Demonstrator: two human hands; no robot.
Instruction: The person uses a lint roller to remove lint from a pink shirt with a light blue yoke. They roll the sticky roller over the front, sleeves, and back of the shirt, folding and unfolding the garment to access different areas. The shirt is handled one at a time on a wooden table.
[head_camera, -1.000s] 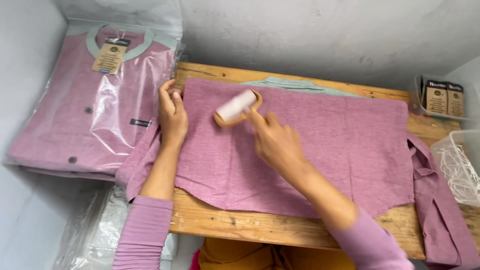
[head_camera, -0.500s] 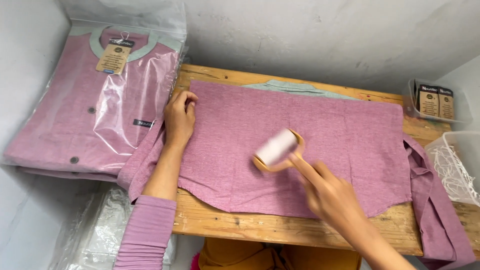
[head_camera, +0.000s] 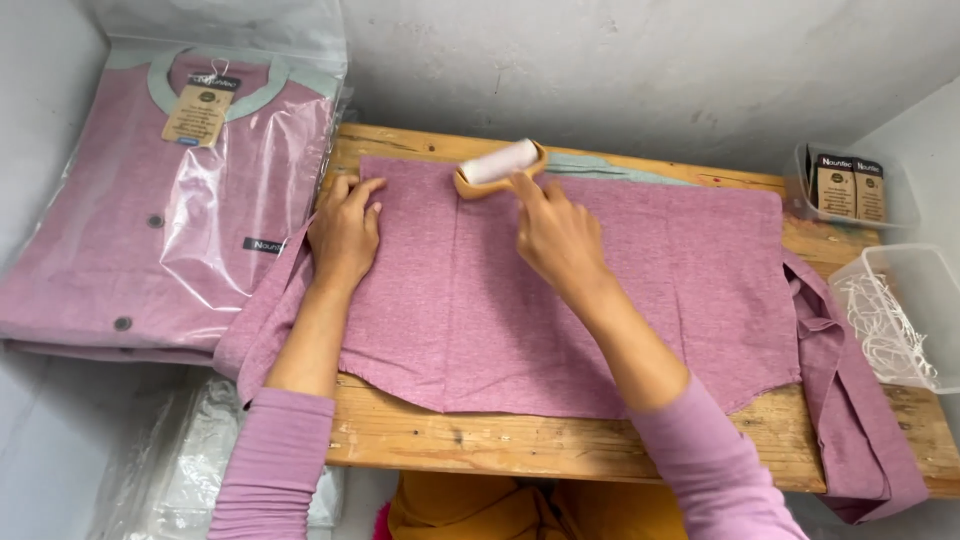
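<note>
The lint roller (head_camera: 498, 165) lies at the far edge of the table, on the upper hem of the pink shirt (head_camera: 600, 290), its white roll crosswise in a tan frame. Half a second earlier it sat lower, near the middle of the shirt; a second ago it was again near the far edge, so the roller has travelled down and back up the cloth. The right hand (head_camera: 557, 235) is closed around the roller's handle, forefinger stretched along it toward the frame. The left hand (head_camera: 343, 232) lies flat and open, palm down on the shirt's upper left corner, in much the same place as in both earlier frames.

The shirt is spread face down across the table (head_camera: 420, 440), a bare wooden top whose near edge and far left corner show. One sleeve (head_camera: 850, 400) hangs over the right edge.

At the left edge, a stack of folded pink shirts in clear bags (head_camera: 170, 220) leans against the wall, a card tag on top. Near the far right corner stand a small clear tub of dark tags (head_camera: 848, 185) and a clear bin of white string (head_camera: 895, 320). Grey plaster walls close in on three sides.
</note>
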